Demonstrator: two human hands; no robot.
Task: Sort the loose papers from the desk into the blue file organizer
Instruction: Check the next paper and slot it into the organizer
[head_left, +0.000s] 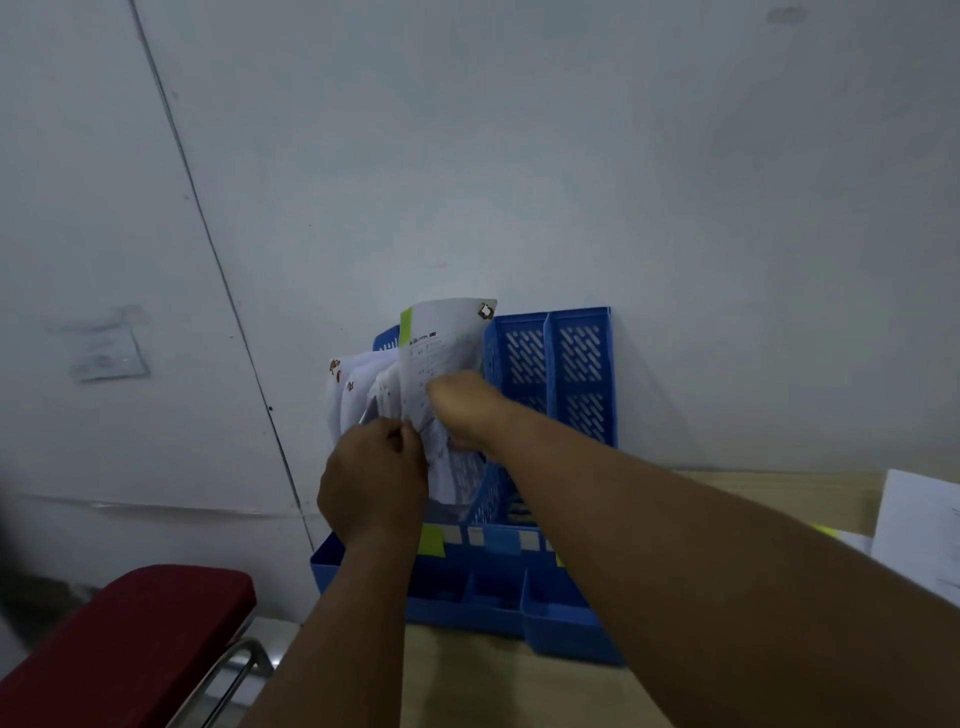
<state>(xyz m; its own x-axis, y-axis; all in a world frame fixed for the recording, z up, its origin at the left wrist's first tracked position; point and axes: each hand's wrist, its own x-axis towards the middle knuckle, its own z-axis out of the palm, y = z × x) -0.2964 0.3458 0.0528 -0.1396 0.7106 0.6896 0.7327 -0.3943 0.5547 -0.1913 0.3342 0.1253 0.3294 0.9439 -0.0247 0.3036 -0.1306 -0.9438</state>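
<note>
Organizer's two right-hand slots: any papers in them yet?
No: the two right slots of the blue organizer show only bare perforated walls; papers stand in the left slot.

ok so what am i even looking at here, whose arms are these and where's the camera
There is no machine here. The single picture comes from a wide-angle camera worn on a person's head, looking forward and down, so the two bare arms are the wearer's own. On a wooden desk against a pale wall stands a blue file organizer with upright slots. The left hand grips sheets standing in the leftmost slot, and the right hand rests on a printed paper with a green tab there; its fingers are hidden. More loose papers lie at the desk's right edge. A red padded seat sits lower left.
</note>
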